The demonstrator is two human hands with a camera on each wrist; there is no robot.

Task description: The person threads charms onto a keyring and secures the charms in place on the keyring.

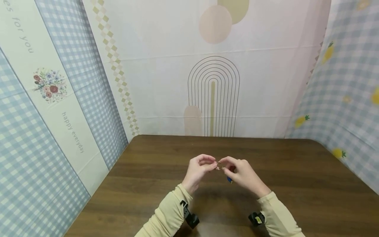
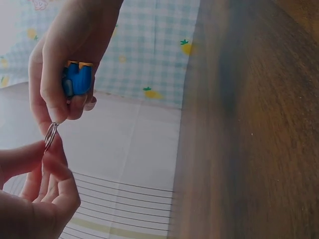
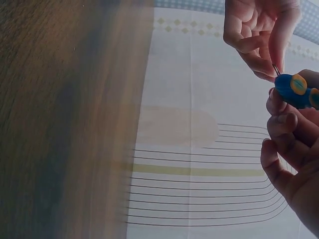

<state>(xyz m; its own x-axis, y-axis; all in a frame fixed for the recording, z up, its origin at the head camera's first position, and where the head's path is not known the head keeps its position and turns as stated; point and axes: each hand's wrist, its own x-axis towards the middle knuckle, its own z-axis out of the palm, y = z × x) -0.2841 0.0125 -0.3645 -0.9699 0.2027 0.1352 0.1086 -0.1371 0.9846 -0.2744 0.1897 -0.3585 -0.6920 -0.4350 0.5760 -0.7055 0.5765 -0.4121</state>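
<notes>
A small metal split key ring (image 1: 218, 169) spans the gap between both hands, over the table. My left hand (image 1: 197, 171) pinches one side of it between thumb and fingertips. On the other side, the thumb and index finger of my right hand (image 1: 244, 176) grip the ring. A small blue charm (image 2: 78, 82) with orange ends sits at the right hand's curled fingers; in the head view only a bit of it shows below the thumb. The right wrist view shows round orange patches on the charm, which overlaps part of the ring there. Its link to the ring is hidden.
A brown wooden table (image 1: 154, 184) lies under both hands. Behind it hangs a pale cloth (image 1: 160, 92) with arch lines, and checked cloths flank both sides. Each wrist wears a black strapped camera, and both sleeves are pale yellow.
</notes>
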